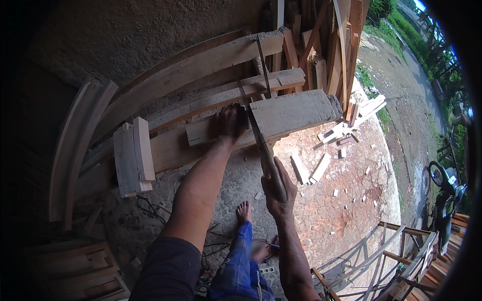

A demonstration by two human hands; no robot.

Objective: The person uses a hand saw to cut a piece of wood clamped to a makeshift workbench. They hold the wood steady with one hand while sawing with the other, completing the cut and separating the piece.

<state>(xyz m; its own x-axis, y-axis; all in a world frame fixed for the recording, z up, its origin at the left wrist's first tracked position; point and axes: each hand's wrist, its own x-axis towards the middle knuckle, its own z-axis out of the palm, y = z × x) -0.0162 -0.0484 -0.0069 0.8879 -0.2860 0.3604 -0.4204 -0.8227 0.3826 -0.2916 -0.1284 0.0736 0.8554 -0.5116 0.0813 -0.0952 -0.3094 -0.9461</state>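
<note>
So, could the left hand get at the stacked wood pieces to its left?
Probably yes: the left hand rests on a board, and nothing tall stands between it and the wood pieces.

Strong daylight enters from the open right side, bleaching the pale offcuts and warming the reddish floor, where a slatted frame throws thin shadows. The rough wall and far left sink into dimness, and the left hand lies in shade, though the saw reads fairly clearly. Fisheye distortion bows the long planks, black vignetting swallows the corners, and a smudged blur sits beside the trousers.
</note>
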